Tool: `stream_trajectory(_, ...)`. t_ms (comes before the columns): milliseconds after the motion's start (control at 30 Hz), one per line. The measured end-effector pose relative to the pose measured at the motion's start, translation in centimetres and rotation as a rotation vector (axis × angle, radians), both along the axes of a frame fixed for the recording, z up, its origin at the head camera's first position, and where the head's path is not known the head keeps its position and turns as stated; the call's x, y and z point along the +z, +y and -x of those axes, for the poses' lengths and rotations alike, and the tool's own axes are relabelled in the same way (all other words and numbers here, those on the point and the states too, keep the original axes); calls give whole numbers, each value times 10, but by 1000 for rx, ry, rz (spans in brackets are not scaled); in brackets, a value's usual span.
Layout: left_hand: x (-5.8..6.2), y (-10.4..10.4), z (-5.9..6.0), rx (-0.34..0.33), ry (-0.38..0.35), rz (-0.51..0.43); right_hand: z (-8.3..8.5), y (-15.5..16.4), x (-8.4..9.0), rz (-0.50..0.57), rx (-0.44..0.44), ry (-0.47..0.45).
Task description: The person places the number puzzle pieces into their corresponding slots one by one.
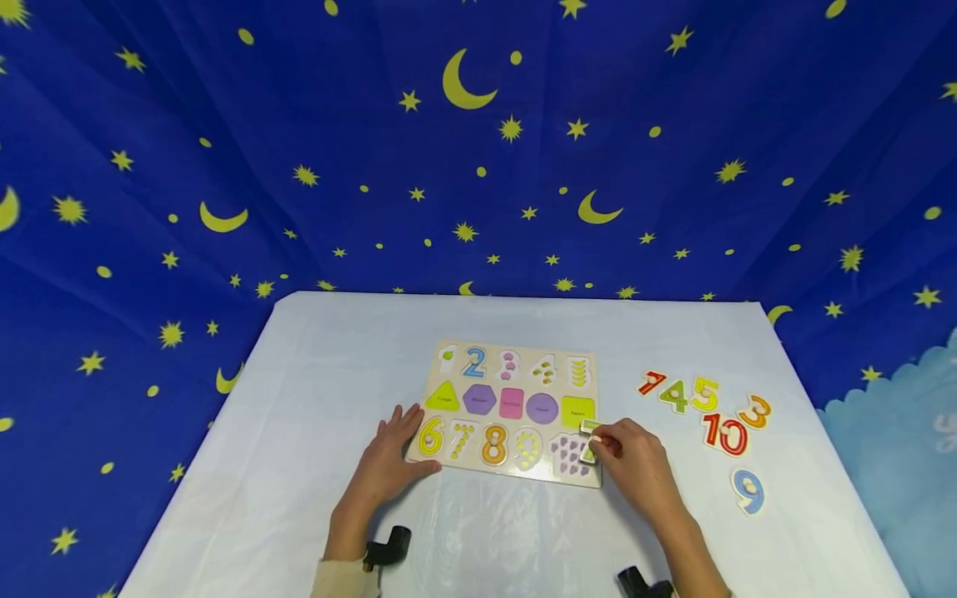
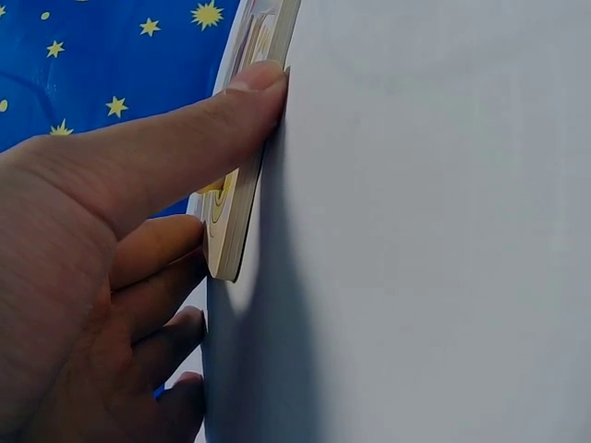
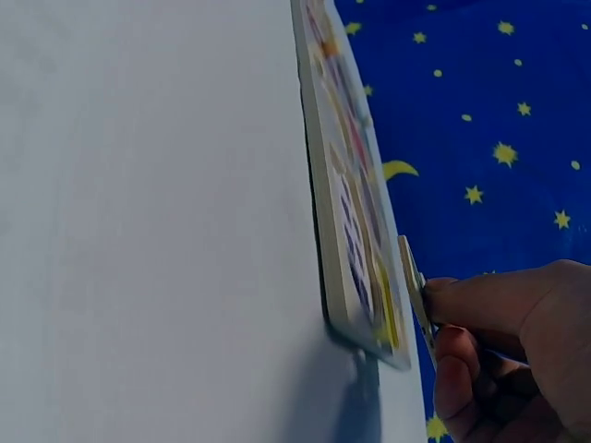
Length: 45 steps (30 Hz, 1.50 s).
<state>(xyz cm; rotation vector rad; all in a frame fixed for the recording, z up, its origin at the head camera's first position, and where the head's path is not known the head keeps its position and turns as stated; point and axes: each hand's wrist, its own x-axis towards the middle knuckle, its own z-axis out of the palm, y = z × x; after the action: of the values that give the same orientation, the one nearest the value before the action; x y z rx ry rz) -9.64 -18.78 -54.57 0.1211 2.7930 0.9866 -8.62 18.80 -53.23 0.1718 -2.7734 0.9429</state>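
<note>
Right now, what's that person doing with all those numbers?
A person is working at a wooden number puzzle board on a white table. The left hand steadies the board's near left corner, while the right hand pinches a small puzzle piece at its right edge. Loose numbers lie to the right.

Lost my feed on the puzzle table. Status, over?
Left hand rests on puzzle board near corner, steadying. Right hand pinches green piece above board's right end. Loose numbers lie apart to the right; nothing blocking.
</note>
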Motion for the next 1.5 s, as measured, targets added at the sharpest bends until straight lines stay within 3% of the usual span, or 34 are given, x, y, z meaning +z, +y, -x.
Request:
stream_trajectory(500, -3, -1, 1, -12, 23, 12, 4, -36, 5, 9, 99, 81)
stream_trajectory(767, -3, -3, 2, -10, 1, 9, 10, -50, 6, 5, 111, 52)
stream_trajectory(1500, -1, -1, -1, -3, 12, 7, 23, -90, 4, 34, 172, 97)
